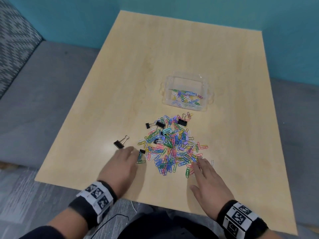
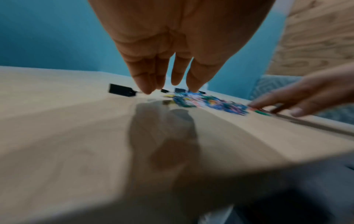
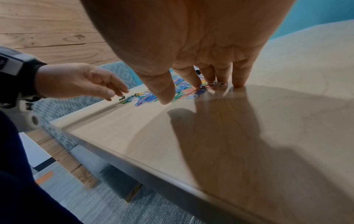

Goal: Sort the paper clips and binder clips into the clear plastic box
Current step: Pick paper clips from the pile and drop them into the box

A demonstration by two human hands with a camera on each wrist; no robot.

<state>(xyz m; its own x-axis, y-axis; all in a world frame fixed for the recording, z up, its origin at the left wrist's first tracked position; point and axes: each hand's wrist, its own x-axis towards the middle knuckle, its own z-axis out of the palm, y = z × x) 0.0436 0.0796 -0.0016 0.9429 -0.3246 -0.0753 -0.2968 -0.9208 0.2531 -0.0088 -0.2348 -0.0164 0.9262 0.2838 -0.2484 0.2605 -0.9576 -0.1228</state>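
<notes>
A heap of coloured paper clips [image 1: 172,147] lies on the wooden table [image 1: 155,57], with black binder clips [image 1: 182,121] along its far edge and pastel ones mixed in. The clear plastic box [image 1: 187,78] stands beyond it with several paper clips inside. My left hand [image 1: 133,152] hovers at the heap's left edge, fingers pointing down and holding nothing, right beside a small black binder clip [image 1: 142,151] [image 3: 124,97]. My right hand [image 1: 198,163] is flat, its fingertips [image 3: 237,83] pressing paper clips at the heap's near right corner.
Another black binder clip [image 1: 119,144] [image 2: 120,91] lies alone left of the heap. A grey patterned sofa [image 1: 15,49] runs along the table's left side and a teal wall stands behind. The table's near edge is just behind my wrists.
</notes>
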